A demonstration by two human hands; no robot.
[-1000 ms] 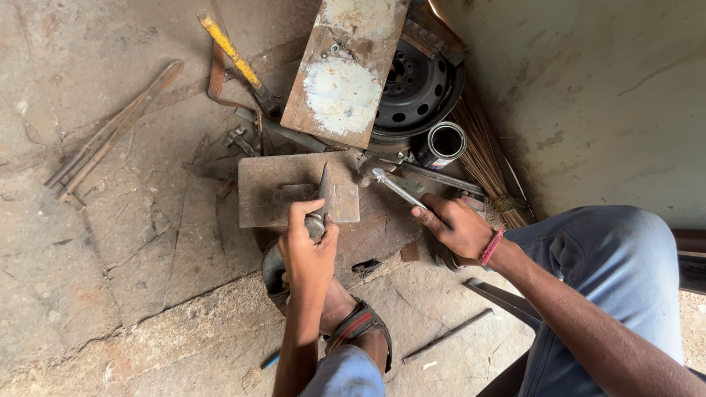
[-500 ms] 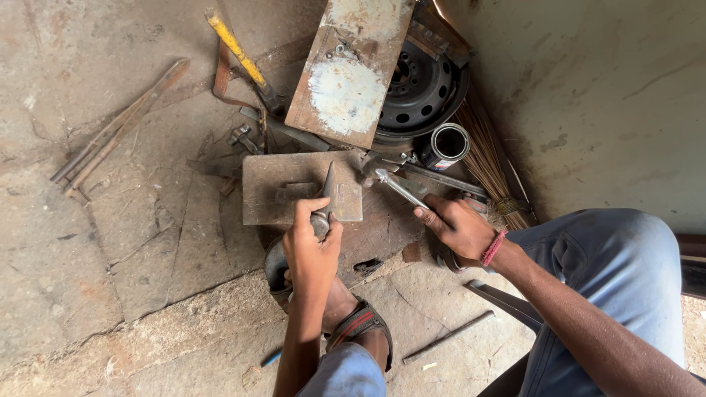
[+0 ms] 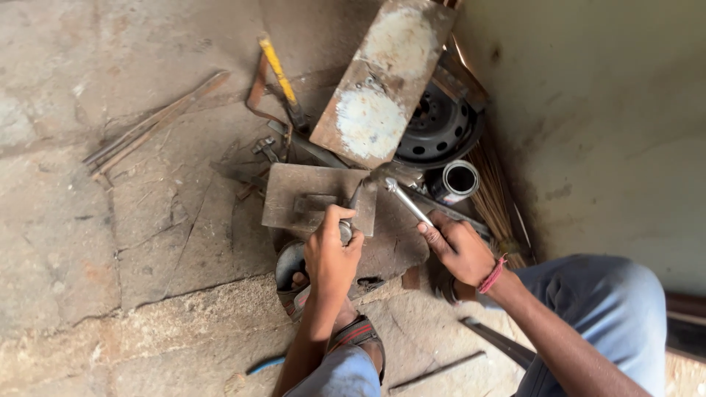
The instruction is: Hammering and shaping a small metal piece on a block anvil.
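Observation:
My left hand (image 3: 331, 254) grips a small metal piece (image 3: 346, 229) and presses it against the near edge of a rusty flat steel plate (image 3: 294, 195) lying on the floor. My right hand (image 3: 460, 250) holds the shiny handle of a hammer (image 3: 404, 202), whose head rests near the plate's right edge, just above the piece. A narrow upright bit of metal (image 3: 358, 195) stands on the plate beside the hammer head. My sandalled foot (image 3: 353, 334) sits under my left forearm.
A large rusty plate with a white patch (image 3: 375, 95) leans over a black wheel rim (image 3: 437, 125). A yellow-handled tool (image 3: 279, 77), a short metal pipe (image 3: 456, 180), thin rods (image 3: 147, 129) at left, a broom (image 3: 493, 191) and a wall at right surround the spot.
The camera view has shifted slightly. Both hands stay in place, the left on the small piece and the right on the hammer handle.

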